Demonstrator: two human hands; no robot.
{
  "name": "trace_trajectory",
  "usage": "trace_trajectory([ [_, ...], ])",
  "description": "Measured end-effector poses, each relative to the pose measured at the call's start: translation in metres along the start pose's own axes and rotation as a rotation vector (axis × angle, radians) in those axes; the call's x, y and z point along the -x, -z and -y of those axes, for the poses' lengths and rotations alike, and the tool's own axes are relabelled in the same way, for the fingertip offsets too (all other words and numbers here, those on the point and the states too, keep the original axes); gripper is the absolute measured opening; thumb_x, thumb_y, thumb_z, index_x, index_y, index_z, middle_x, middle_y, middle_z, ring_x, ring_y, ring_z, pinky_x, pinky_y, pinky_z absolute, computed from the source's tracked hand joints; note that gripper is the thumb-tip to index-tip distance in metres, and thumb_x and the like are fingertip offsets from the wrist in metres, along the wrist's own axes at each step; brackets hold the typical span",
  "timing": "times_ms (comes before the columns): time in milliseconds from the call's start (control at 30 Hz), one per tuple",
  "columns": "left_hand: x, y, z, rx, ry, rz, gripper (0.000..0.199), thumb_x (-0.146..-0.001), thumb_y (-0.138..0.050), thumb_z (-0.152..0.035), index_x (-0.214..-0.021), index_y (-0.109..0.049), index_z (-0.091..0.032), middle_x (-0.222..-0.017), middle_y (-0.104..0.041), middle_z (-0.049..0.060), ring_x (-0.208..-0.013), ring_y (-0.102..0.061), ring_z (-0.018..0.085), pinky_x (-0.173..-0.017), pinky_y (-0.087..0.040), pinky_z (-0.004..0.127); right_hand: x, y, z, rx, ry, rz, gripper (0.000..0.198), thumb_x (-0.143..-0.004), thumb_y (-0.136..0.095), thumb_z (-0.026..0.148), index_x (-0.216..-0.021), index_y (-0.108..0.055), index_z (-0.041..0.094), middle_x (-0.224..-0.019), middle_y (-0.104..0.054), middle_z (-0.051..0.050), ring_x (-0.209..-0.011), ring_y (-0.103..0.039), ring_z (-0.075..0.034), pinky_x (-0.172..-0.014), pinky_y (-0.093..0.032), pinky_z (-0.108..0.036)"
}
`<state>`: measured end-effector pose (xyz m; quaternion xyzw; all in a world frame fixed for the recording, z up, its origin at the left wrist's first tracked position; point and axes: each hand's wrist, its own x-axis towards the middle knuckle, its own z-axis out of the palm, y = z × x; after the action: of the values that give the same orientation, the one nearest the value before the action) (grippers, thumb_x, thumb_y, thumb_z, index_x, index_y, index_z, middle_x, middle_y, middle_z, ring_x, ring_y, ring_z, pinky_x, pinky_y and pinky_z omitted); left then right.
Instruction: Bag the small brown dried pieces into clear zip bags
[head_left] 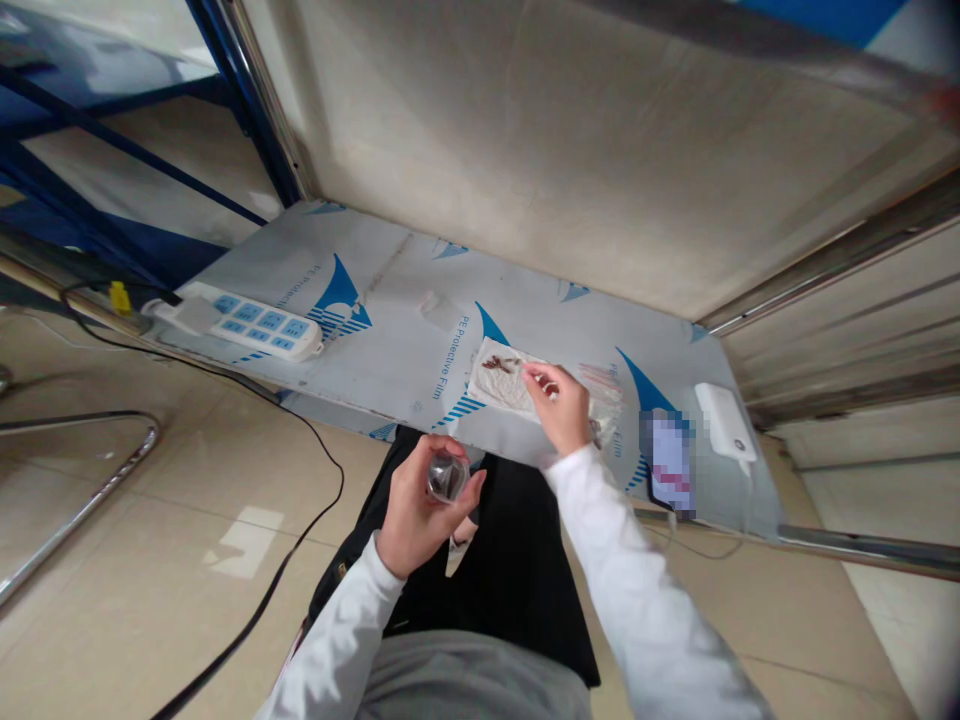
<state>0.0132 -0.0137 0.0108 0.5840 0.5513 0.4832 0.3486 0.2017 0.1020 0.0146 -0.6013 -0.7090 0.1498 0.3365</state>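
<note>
My left hand (421, 502) is wrapped round a small clear plastic cup (448, 478), held over my lap just in front of the table edge. The cup's mouth faces up toward me, and its inside looks dark. Over the right part of a white tissue (499, 385), my right hand (556, 400) has thumb and forefinger pinched together. Whatever sits between those fingertips is too small to make out. Several thin reddish-brown pieces (495, 363) lie on the tissue, left of my fingertips. Partly hidden behind my right wrist is a clear plastic wrapper (606, 408).
The metal table (390, 330) carries a white power strip (255, 322) at left. To the right lie a phone (670, 460) and a white power bank (724, 422) with a cable. A black cable (330, 500) trails over the floor. Blue metal framing (247, 100) stands at the left.
</note>
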Motion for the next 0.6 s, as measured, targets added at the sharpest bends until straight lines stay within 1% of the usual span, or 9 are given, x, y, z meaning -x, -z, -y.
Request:
trace_trajectory([
  [33, 0.001, 0.001, 0.001, -0.004, 0.012, 0.009, 0.024, -0.076, -0.066, -0.027, -0.092, -0.050, -0.020, -0.082, -0.063, 0.002, -0.074, -0.062, 0.014, -0.070, -0.049, 0.025, -0.018, -0.009, -0.021, 0.109, -0.015, 0.062, 0.023, -0.086, -0.053, 0.019, -0.103, -0.067, 0.013, -0.097, -0.068, -0.010, -0.070, -0.060, -0.016, -0.067, -0.050, -0.029],
  [100, 0.004, 0.003, 0.004, -0.012, 0.026, 0.026, 0.024, -0.076, -0.066, -0.028, -0.092, -0.050, -0.020, -0.082, -0.063, 0.002, -0.073, -0.062, 0.014, -0.069, -0.049, 0.025, -0.047, -0.028, -0.056, 0.172, -0.002, 0.120, 0.025, -0.081, -0.054, 0.010, -0.100, -0.070, 0.012, -0.099, -0.067, -0.011, -0.077, -0.061, -0.018, -0.078, -0.049, -0.031],
  [133, 0.005, 0.003, 0.005, -0.014, 0.033, 0.032, 0.024, -0.076, -0.066, -0.028, -0.092, -0.051, -0.020, -0.081, -0.063, 0.002, -0.072, -0.062, 0.014, -0.068, -0.048, 0.025, -0.057, -0.035, -0.068, 0.195, 0.013, 0.150, 0.025, -0.079, -0.054, 0.008, -0.097, -0.071, 0.013, -0.097, -0.068, -0.010, -0.082, -0.061, -0.018, -0.081, -0.048, -0.031],
  [200, 0.006, 0.004, 0.007, -0.020, 0.045, 0.034, 0.023, -0.077, -0.066, -0.028, -0.093, -0.050, -0.020, -0.081, -0.063, 0.002, -0.072, -0.061, 0.013, -0.067, -0.048, 0.025, -0.068, -0.047, -0.082, 0.221, 0.042, 0.191, 0.023, -0.077, -0.056, 0.007, -0.089, -0.073, 0.016, -0.092, -0.068, -0.008, -0.087, -0.060, -0.019, -0.086, -0.046, -0.030],
  [333, 0.004, 0.006, 0.011, -0.030, 0.051, 0.023, 0.023, -0.078, -0.065, -0.028, -0.093, -0.050, -0.020, -0.082, -0.061, 0.001, -0.071, -0.060, 0.013, -0.067, -0.048, 0.025, -0.070, -0.056, -0.088, 0.272, 0.081, 0.230, 0.017, -0.081, -0.057, 0.013, -0.081, -0.073, 0.018, -0.086, -0.067, -0.007, -0.087, -0.058, -0.019, -0.087, -0.044, -0.031],
  [467, 0.001, 0.006, 0.012, -0.037, 0.058, 0.032, 0.023, -0.078, -0.065, -0.027, -0.092, -0.049, -0.020, -0.081, -0.061, 0.001, -0.070, -0.060, 0.012, -0.066, -0.048, 0.025, -0.073, -0.055, -0.086, 0.286, 0.117, 0.236, 0.013, -0.082, -0.059, 0.015, -0.085, -0.072, 0.017, -0.091, -0.067, -0.008, -0.092, -0.057, -0.020, -0.090, -0.042, -0.032],
  [600, 0.000, 0.006, 0.013, -0.046, 0.061, 0.044, 0.022, -0.078, -0.066, -0.026, -0.092, -0.050, -0.020, -0.080, -0.061, 0.000, -0.069, -0.060, 0.012, -0.066, -0.047, 0.025, -0.076, -0.057, -0.082, 0.264, 0.171, 0.286, 0.010, -0.081, -0.061, 0.014, -0.085, -0.070, 0.018, -0.088, -0.069, -0.006, -0.091, -0.058, -0.018, -0.086, -0.043, -0.029],
])
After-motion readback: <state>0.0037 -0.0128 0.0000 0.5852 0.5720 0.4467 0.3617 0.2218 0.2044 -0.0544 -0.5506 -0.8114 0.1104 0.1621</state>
